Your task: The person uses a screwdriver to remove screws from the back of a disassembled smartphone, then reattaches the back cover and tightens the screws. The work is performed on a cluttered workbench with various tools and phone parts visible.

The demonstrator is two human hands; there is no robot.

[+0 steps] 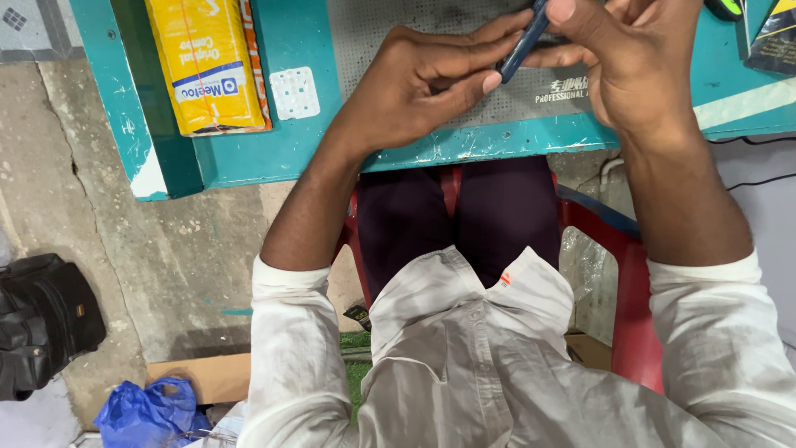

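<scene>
Head view, looking straight down over the person's own chest and lap. Both hands are raised over the edge of the teal-painted wooden bench, above a grey perforated work mat.

Object in hand: a slim, dark blue, flat bar-shaped item, probably a phone seen edge-on, though only its narrow side shows. Its long axis runs diagonally, lower end toward the person and slightly to picture-left, upper end away, leaving the frame at the top edge.

Left hand: fingers extended along the item, fingertips pressed on its left side, thumb tip just below the lower end. Grasping it, not clenched.

Right hand: thumb on the upper part of the item, fingers curled behind it. Also gripping the same item; the two hands meet at it.

Surroundings: a yellow plastic packet with a blue-and-white label lies on the bench well left of the hands, with a small white square pad between. A red plastic chair sits beneath the person. On the concrete floor, a black bag and a crumpled blue plastic bag.
</scene>
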